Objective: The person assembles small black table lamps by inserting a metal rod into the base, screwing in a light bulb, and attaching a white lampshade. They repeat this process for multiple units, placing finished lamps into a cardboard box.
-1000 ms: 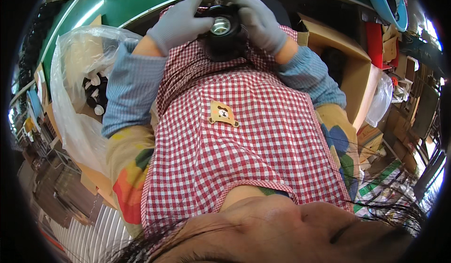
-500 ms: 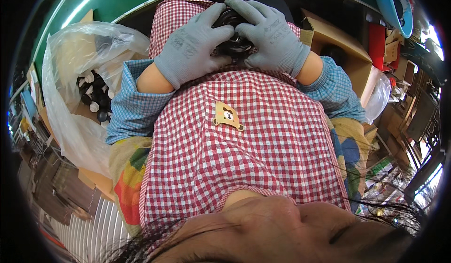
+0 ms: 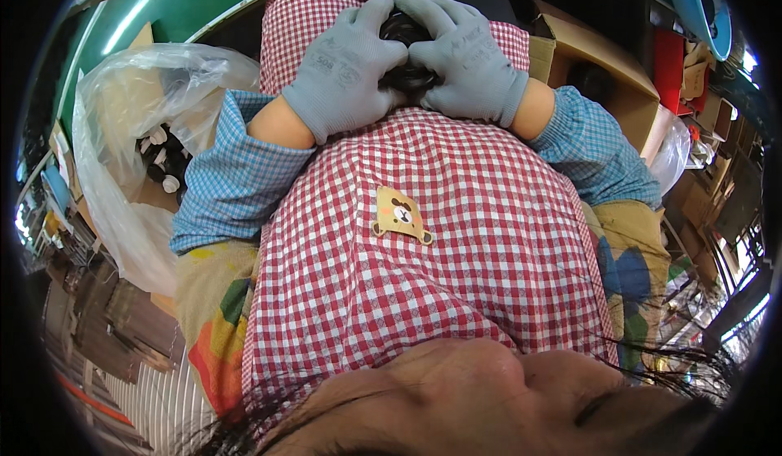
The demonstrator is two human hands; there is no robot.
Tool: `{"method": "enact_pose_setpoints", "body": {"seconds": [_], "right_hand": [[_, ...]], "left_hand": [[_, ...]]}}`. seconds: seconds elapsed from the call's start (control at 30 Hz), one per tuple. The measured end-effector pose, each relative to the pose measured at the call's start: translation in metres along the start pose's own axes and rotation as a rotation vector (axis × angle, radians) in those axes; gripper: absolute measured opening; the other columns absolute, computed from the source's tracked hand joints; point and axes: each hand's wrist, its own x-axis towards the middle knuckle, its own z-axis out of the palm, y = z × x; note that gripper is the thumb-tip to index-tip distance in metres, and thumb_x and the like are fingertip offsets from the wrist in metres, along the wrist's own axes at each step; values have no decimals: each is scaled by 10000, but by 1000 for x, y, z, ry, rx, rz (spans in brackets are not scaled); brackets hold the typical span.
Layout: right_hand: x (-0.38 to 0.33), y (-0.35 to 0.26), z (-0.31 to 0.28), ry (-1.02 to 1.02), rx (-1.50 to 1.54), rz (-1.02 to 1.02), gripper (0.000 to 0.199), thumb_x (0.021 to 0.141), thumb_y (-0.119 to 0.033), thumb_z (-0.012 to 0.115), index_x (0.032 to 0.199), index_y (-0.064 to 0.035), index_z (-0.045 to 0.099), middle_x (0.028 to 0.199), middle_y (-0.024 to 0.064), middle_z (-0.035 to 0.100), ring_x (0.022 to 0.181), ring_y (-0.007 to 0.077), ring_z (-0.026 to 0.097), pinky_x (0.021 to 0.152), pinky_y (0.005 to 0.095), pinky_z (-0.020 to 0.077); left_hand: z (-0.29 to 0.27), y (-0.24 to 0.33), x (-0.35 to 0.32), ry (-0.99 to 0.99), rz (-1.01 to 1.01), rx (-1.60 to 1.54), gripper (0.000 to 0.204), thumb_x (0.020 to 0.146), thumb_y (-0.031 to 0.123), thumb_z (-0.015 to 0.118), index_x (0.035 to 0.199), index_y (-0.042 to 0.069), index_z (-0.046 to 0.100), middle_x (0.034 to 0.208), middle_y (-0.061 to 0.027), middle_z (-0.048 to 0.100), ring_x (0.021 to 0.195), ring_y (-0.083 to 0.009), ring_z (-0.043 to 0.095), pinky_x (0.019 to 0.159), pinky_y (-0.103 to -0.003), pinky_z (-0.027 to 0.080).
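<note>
A glossy black rounded part (image 3: 410, 78) lies between my two hands, close above my lap. It looks ringed or coiled, but fingers cover much of it, so I cannot tell its exact kind. My left hand (image 3: 344, 74), in a grey work glove, curls round its left side with the thumb across the near edge. From the right, my right hand (image 3: 474, 66), gloved in grey too, grips the same part. The fingertips of both hands nearly meet at its far side.
To my left, a clear plastic bag (image 3: 114, 171) holds several small black and white pieces (image 3: 165, 156). At the right stands an open cardboard box (image 3: 623, 57) with a dark round thing inside. A green surface (image 3: 183, 8) lies at far left, blue plastic containers (image 3: 707, 20) at far right.
My hands have drawn closer together round the black part, covering more of it. The left hand has shifted slightly right. The view has moved a little too.
</note>
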Motion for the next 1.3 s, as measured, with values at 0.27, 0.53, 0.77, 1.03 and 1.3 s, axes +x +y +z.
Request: {"method": "enact_pose_setpoints", "body": {"seconds": [0.27, 0.53, 0.77, 1.03, 1.3], "right_hand": [[-2, 43, -20, 263, 595, -69, 1003, 574, -197, 978, 1446, -135, 486, 1571, 196, 399, 1402, 384, 467, 1153, 431, 452], [-6, 20, -16, 78, 274, -32, 745, 616, -410, 929, 1255, -158, 639, 1577, 143, 420, 1416, 372, 446, 1176, 515, 345], [-8, -8, -2, 78, -12, 38, 423, 654, -376, 835, 1024, -180, 772, 1530, 122, 470, 1377, 365, 448, 1156, 583, 291], [-8, 14, 12, 160, -19, -30, 625, 633, -380, 876, 1194, -176, 688, 1501, 122, 500, 1324, 356, 515, 1131, 541, 366], [13, 13, -25, 236, 253, 10, 994, 645, -269, 905, 1503, -48, 456, 1270, 207, 643, 1126, 381, 652, 992, 454, 517]], "left_hand": [[6, -14, -11, 219, -55, -151, 784, 662, 258, 918, 1339, 145, 540, 1476, -171, 495, 1289, -370, 572, 1058, -431, 509], [5, -8, -16, 256, 43, -118, 719, 679, 248, 918, 1307, 168, 577, 1483, -199, 501, 1280, -400, 589, 1021, -426, 543], [1, 0, -17, 161, 70, 24, 457, 699, 270, 889, 1097, 129, 713, 1480, -194, 498, 1259, -386, 593, 1002, -440, 542], [3, -2, -9, 73, 0, -1, 555, 702, 161, 883, 1217, 82, 692, 1487, -188, 506, 1312, -371, 569, 1059, -413, 511], [22, -43, -36, 274, -194, -613, 962, 791, 97, 828, 1591, 24, 299, 1592, -189, 407, 1482, -300, 407, 1229, -396, 347]]}}
